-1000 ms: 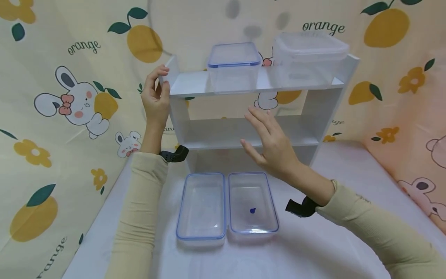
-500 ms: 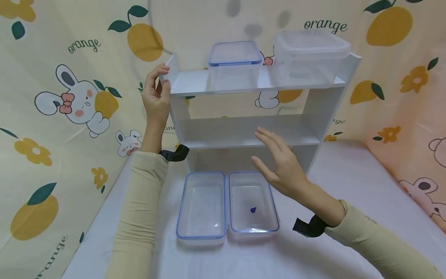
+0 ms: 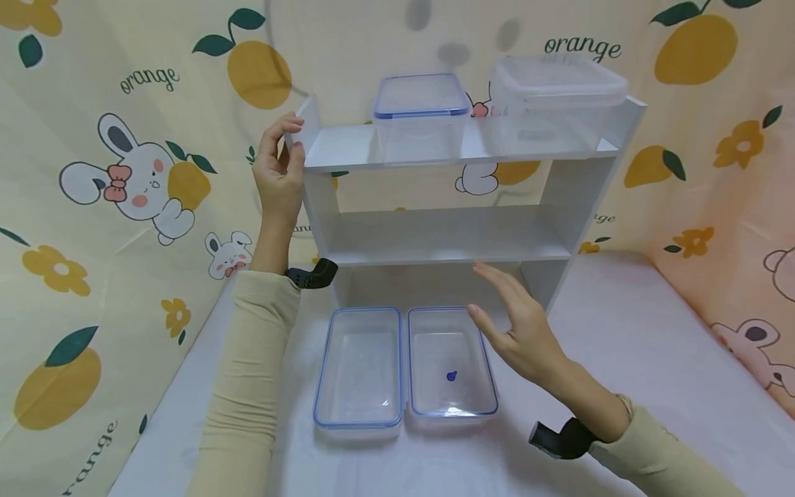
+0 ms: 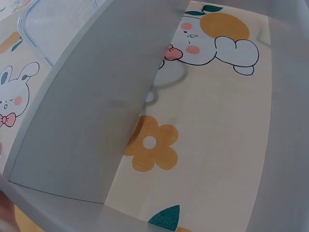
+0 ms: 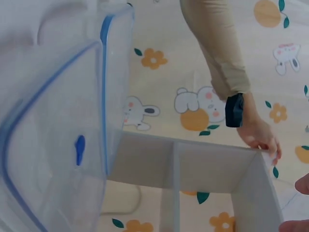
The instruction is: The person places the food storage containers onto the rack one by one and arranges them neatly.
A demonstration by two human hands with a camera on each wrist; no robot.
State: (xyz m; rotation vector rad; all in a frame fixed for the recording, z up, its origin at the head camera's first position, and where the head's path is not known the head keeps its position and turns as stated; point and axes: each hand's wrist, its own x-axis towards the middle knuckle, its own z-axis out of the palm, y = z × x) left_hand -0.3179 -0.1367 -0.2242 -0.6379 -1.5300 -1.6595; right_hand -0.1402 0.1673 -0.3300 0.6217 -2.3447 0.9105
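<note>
white shelf (image 3: pixel 453 231), plain with straight side panels, standing upright on white table (image 3: pixel 646 359), left hand (image 3: pixel 279 166) at its upper left edge, fingers bent and clamped on it, right hand (image 3: pixel 522 331) before its lower right part, fingers straight, thumb apart

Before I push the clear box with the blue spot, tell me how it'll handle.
The clear box would probably stay stiff, since its edges look straight. It seems light for its size: see-through, with nothing bulky inside. Resting flat on the white table, it would likely slide rather than tip, but pushed left it may bump the neighbouring box.
</note>
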